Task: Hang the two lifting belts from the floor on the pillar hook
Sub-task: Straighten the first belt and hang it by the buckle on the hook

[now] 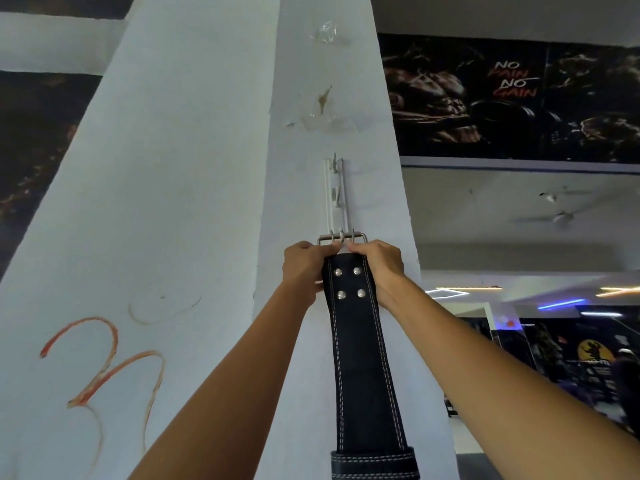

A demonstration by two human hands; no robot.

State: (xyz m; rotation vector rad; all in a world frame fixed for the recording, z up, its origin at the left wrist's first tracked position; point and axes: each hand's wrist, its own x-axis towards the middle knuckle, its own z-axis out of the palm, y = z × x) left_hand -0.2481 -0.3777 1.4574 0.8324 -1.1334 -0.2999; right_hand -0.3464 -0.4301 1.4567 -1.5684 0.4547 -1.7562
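Both hands grip the top end of a black lifting belt (360, 341) against the white pillar (194, 188): the left hand (304, 268) on its left edge, the right hand (379, 265) on its right. Its steel buckle (342, 238) sits just above the fingers, at the lower end of the white hook rail (335, 192). The strap hangs down between the forearms.

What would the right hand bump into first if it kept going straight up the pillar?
Probably the belt's metal buckle, just above the right hand; beyond that, the white hook rail. Depth is unclear.
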